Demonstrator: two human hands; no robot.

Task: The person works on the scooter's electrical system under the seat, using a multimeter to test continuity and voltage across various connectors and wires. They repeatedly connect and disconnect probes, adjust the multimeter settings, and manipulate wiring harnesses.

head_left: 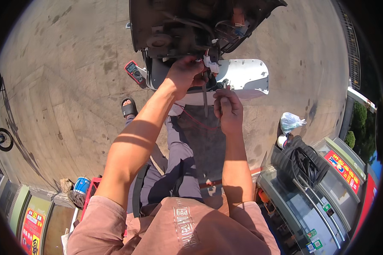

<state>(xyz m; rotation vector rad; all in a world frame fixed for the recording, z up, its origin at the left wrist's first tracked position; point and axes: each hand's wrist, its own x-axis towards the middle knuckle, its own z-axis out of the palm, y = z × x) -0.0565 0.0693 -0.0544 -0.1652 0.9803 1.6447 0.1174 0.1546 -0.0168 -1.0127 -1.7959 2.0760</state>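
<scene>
My left hand (185,75) is closed at the underside of a dark vehicle body part (174,32), beside several white wire connectors (210,64). From its fingers a slim, pointed metal tool (205,102) hangs downward. To the right and a little nearer, my right hand (230,108) is closed in a pinch. Something small and reddish shows at its fingertips, too small to name. A thin red wire (195,122) loops from the white panel's left end toward my right wrist. The left fingertips are partly in shadow.
A red multimeter (135,73) lies left of the vehicle. A white curved panel (247,76) sits behind my right hand. A glass-fronted counter (302,199) with a black bag (302,159) and a plastic bag (291,122) stands right. A blue bucket (82,185) is at lower left.
</scene>
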